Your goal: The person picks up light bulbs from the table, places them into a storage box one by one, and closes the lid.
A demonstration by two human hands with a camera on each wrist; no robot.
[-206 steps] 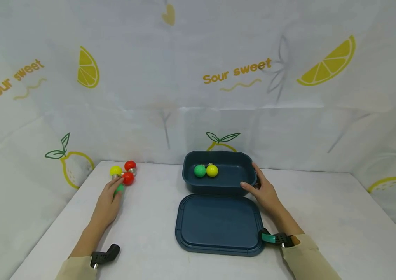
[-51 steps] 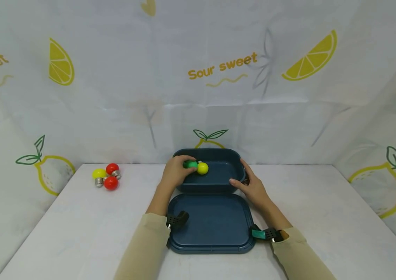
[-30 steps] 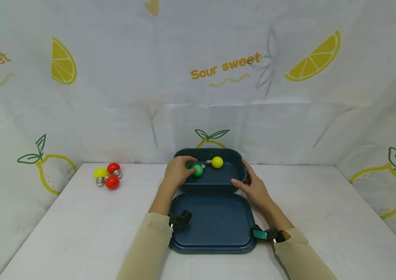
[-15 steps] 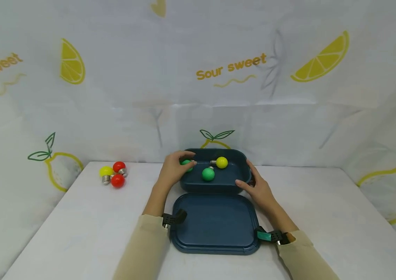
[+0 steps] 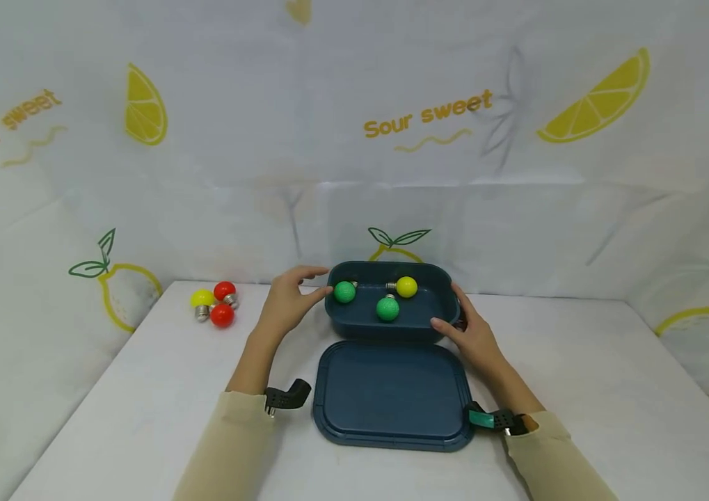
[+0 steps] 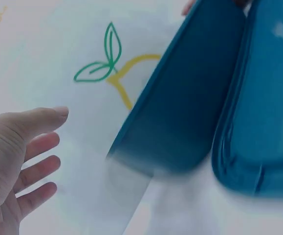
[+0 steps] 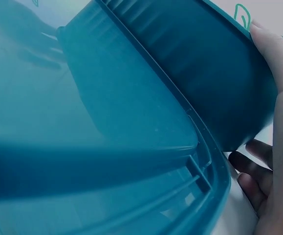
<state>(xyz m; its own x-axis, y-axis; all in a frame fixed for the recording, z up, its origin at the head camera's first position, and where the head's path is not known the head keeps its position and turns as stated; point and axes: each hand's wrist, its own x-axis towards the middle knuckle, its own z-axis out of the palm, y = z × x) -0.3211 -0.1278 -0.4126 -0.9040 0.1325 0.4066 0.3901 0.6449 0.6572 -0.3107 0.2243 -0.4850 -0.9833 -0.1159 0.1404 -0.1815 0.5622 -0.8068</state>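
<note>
A dark blue plastic box (image 5: 392, 331) contains two green light bulbs, one at the left end (image 5: 344, 292) and one near the front (image 5: 387, 309), plus a yellow bulb (image 5: 407, 287) lying on its side. Just outside the box's left end is my left hand (image 5: 282, 303), thumb and fingers spread with nothing between them; the left wrist view shows this hand (image 6: 9, 156) apart from the box wall. My right hand (image 5: 476, 341) holds the box's right end, thumb at the front rim and fingers around the side. In the right wrist view its fingers (image 7: 253, 171) are partly hidden.
A matching dark blue lid (image 5: 394, 395) lies flat in front of the box. Toward the table's back left corner sit a yellow bulb (image 5: 202, 299) and two red bulbs, one behind (image 5: 225, 289) and one in front (image 5: 222, 316). A lemon-printed cloth (image 5: 254, 125) hangs behind.
My left hand carried a green bulb from the left cluster into the box, let it go at the left end and drew back leftward. The bulbs inside shifted right. My right hand stayed on the box.
</note>
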